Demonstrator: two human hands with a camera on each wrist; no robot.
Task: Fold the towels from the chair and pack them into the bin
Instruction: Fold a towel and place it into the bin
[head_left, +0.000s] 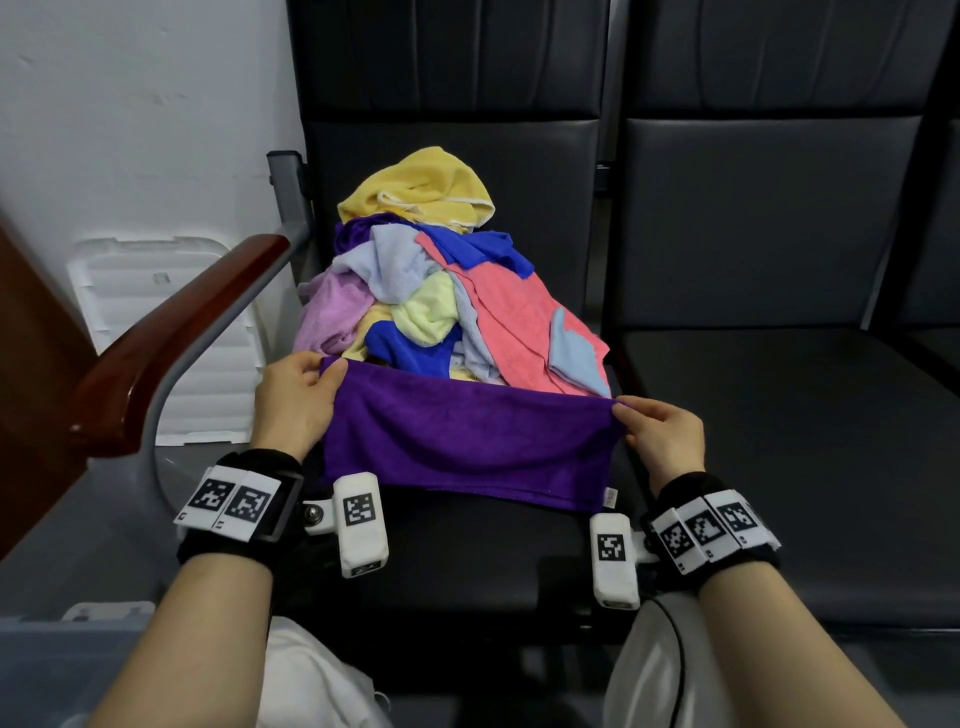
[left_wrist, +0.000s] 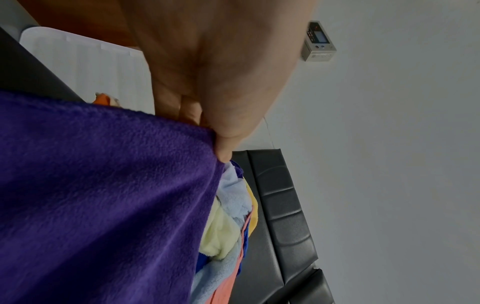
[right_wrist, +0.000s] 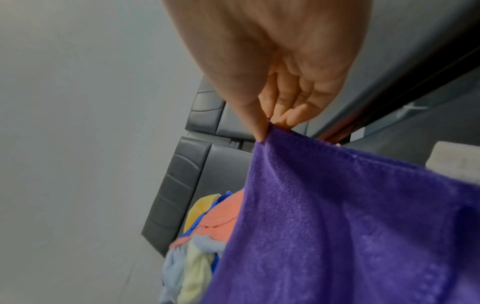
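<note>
Hands (head_left: 293, 400) before towel pile (head_left: 441, 291)

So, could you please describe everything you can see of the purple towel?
The purple towel is a plain, fleecy cloth with a small white tag at one lower corner. It hangs spread and slightly sagging between the left hand and right hand, each pinching an upper corner, in front of the towel pile on the chair.
</note>
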